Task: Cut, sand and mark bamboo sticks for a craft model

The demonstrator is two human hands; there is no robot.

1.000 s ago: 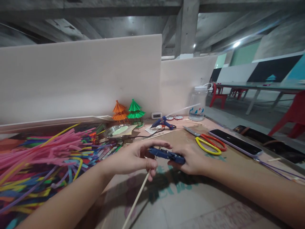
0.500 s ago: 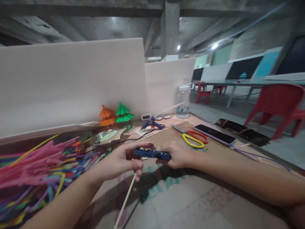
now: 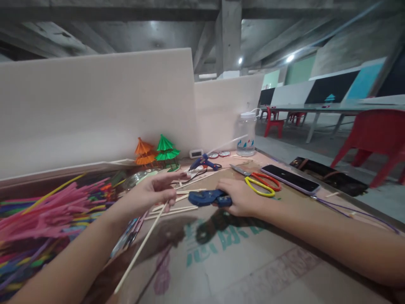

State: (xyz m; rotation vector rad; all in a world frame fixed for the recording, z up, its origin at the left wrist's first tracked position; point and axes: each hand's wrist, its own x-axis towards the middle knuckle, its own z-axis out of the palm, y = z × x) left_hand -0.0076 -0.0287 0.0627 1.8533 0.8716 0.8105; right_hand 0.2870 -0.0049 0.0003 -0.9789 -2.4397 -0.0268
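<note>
My left hand pinches a long thin wooden stick, which slants down toward the near edge of the view. To its right, my right hand is closed round a dark blue cutting tool whose head points left. A gap separates the tool from my left fingers. Several short wooden sticks lie on the cardboard behind and between the hands. A blue glue gun rests beyond them. Yellow and red-handled scissors lie behind my right hand.
Pink and multicoloured pipe cleaners fill the left side. Orange and green paper trees stand by the white partition. A phone and a water bottle are at the right; red chairs stand beyond.
My left hand has moved left with the stick, away from the blue tool. The tool, still in my right hand, has turned a little, and the short sticks behind show more.
</note>
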